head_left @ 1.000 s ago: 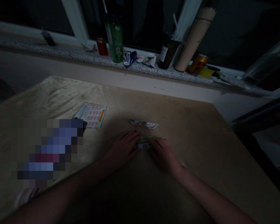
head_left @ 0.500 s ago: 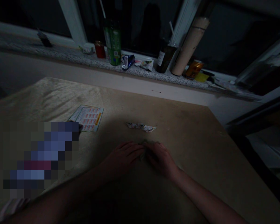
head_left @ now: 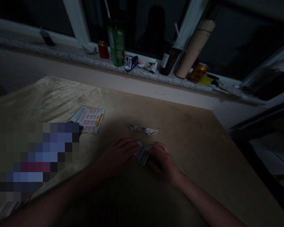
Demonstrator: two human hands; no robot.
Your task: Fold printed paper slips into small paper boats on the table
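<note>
In the dim middle of the tabletop, a small piece of folded paper (head_left: pixel 141 154) with a printed pattern lies between my two hands. My left hand (head_left: pixel 121 154) comes in from the left, its fingers close together and its fingertips on the paper's left edge; the thumb is mostly hidden. On the other side my right hand (head_left: pixel 162 160) has its fingers curled and grips the paper's right edge. Just beyond the hands rests a patterned strip of folded paper (head_left: pixel 151 130), narrow at its middle and pointed at both ends. Dark shadow blurs the finer folds.
Left of the hands lies a printed card (head_left: pixel 91 119), beside a pixelated patch. Behind the table (head_left: pixel 191 132) runs a granite windowsill (head_left: pixel 68 54) with a green bottle (head_left: pixel 118 44), a red jar (head_left: pixel 103 50), a dark bottle (head_left: pixel 169 60), a tall tube (head_left: pixel 195 50) and an orange can (head_left: pixel 198 72).
My hands have parted slightly, the left one shifting left, so more of the folded paper shows between them. The patterned strip beyond has stayed in place.
</note>
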